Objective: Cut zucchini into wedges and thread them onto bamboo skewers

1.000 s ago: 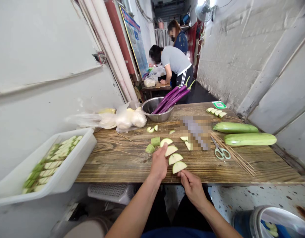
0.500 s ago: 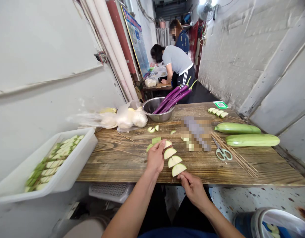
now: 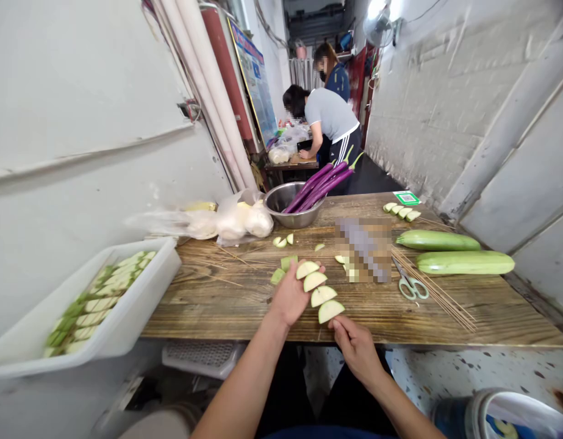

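Holding up a row of four zucchini slices (image 3: 324,297), two hands are working in the middle of the frame, over the front part of the wooden counter (image 3: 194,317). The left hand (image 3: 288,299) is cupping the row from behind, and its fingertips are peeking out past the top slice. Most of its fingers are hiding, so I cannot tell if they are gripping. The right hand (image 3: 357,342) is pinching the low end of the row, with its fingers closed by the bottom slice. Two green zucchini chunks (image 3: 277,276) are lying just past the left hand.

At the right of the frame, two whole zucchinis (image 3: 464,263) are lying near some thin sticks (image 3: 448,300) and a pair of scissors (image 3: 404,274). Another row of slices (image 3: 402,211) is resting behind them, near a green card (image 3: 407,197).

A metal bowl (image 3: 296,221) is holding long purple eggplants (image 3: 320,188) at the upper middle, and a plastic bag (image 3: 235,221) with pale things inside is sitting beside it. At the lower left, a white tub (image 3: 144,311) is holding lots of cut pieces (image 3: 96,305). At the top, a person in a gray shirt (image 3: 331,113) is bending over a small table.
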`<state>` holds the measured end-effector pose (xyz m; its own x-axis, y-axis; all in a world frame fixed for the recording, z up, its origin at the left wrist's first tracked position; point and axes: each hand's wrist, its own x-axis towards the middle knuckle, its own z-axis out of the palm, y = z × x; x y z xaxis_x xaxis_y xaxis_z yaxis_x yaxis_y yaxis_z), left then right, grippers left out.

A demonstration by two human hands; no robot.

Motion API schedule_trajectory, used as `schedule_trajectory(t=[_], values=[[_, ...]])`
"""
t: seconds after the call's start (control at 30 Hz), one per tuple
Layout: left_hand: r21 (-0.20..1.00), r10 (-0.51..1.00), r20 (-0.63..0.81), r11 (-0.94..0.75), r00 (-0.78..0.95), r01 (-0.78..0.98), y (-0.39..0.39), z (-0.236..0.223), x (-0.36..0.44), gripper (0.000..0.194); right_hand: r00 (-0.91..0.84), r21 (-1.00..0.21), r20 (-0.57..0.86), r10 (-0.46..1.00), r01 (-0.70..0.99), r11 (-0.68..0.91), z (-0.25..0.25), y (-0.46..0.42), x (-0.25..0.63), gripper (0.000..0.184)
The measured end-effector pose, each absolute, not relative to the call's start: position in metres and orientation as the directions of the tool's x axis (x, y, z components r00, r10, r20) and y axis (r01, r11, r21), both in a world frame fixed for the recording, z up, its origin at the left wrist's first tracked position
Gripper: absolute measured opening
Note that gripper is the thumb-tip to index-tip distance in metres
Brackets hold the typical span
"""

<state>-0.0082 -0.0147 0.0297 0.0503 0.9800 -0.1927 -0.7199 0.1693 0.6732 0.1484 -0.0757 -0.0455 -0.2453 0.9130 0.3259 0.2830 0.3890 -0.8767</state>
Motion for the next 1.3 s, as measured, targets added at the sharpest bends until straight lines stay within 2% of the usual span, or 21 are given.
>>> schedule_trajectory(t=[0.1,0.2,0.33,0.5,0.67,0.83,0.93,1.07,1.3], values=[[0.613,0.969,-0.163,0.248,0.187,-0.750,-0.020,0.026,-0.012,0.043,-0.207,-0.878,0.330,0.921,0.291,0.380,-0.050,-0.076,0.146,0.026],[0.641,0.962,-0.171,0.273,0.213,-0.718,-0.027,0.017,-0.007,0.036,-0.160,-0.883,0.324,0.932,0.302,0.359,-0.051,-0.075,0.142,0.028],[0.688,0.978,-0.153,0.209,0.143,-0.695,-0.037,0.006,0.003,0.029,-0.147,-0.890,0.315,0.938,0.297,0.346,-0.051,-0.075,0.138,0.033],[0.641,0.977,-0.201,0.186,0.070,-0.745,-0.043,0.005,0.003,0.031,-0.133,-0.887,0.340,0.931,0.284,0.364,-0.073,-0.072,0.142,0.032],[0.597,0.977,-0.212,0.102,-0.033,-0.796,-0.045,0.010,-0.009,0.031,-0.262,-0.847,0.374,0.890,0.294,0.443,-0.089,-0.055,0.137,0.033],[0.581,0.968,-0.193,-0.017,-0.158,-0.814,-0.051,0.019,-0.040,0.030,-0.352,-0.794,0.427,0.833,0.295,0.532,-0.066,-0.062,0.113,0.029],[0.607,0.980,-0.133,-0.037,-0.147,-0.794,-0.059,0.028,-0.061,0.031,-0.365,-0.781,0.447,0.816,0.286,0.556,-0.044,-0.075,0.095,0.028],[0.641,0.990,-0.073,-0.044,-0.117,-0.767,-0.067,0.032,-0.078,0.032,-0.406,-0.812,0.397,0.823,0.263,0.521,-0.030,-0.087,0.075,0.028],[0.686,0.986,-0.091,-0.038,-0.137,-0.726,-0.070,0.029,-0.083,0.031,-0.418,-0.842,0.363,0.833,0.236,0.485,-0.029,-0.095,0.065,0.027]])
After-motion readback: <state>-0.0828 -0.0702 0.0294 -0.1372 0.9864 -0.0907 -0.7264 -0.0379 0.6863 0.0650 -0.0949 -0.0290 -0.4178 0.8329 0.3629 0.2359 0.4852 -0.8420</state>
